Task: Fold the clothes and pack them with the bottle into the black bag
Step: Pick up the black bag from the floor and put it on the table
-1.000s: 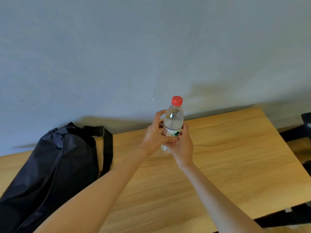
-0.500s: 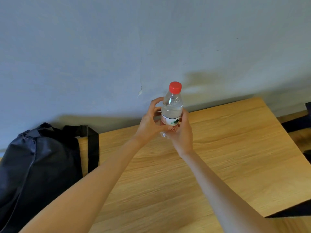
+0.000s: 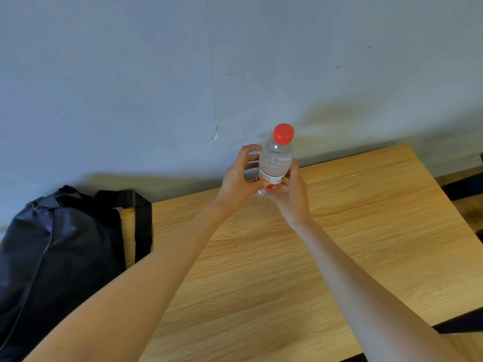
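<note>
- A pale blue-grey wall (image 3: 156,74) fills the upper frame; a wooden table (image 3: 339,244) spans the lower half.
- At centre, the left hand (image 3: 236,178) and right hand (image 3: 290,192) both curl around the bottle (image 3: 275,159), held upright above the table, red cap on.
- The black bag (image 3: 52,257) lies at lower left, well apart.
- No clothes show; whether they are packed cannot be told. The bottle is not yet in the bag.

red cap (image 3: 283,133) — black bag (image 3: 52,257), wood-grain table (image 3: 366,231)
</note>
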Motion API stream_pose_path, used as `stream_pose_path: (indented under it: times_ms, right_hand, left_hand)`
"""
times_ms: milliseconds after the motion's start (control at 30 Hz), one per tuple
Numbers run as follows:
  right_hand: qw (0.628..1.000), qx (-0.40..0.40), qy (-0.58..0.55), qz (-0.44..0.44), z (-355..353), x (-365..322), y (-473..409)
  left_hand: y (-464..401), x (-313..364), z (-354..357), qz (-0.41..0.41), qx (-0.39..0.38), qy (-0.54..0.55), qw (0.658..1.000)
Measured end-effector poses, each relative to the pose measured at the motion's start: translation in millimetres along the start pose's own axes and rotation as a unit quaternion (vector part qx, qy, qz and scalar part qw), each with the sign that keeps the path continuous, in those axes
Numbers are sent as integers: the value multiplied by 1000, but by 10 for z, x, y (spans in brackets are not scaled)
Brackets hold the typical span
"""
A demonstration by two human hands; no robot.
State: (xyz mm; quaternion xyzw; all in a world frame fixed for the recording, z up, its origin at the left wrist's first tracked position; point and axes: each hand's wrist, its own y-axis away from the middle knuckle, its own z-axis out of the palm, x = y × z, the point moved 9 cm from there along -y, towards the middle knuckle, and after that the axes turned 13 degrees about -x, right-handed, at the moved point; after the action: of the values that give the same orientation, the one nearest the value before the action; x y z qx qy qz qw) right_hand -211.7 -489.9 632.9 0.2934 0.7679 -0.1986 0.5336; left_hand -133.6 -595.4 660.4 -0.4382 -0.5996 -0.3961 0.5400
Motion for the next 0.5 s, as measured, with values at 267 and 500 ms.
stream_pose_path:
  times_ms: [267,500]
  right_hand:
    - [997,35,37,62,48,131,285]
    - [991,-58,51,110,796,60,748]
  left_hand:
    - [193,-177,-111,-52,31,-11,998]
    - [961,-265,-436,-104,37,-85,990]
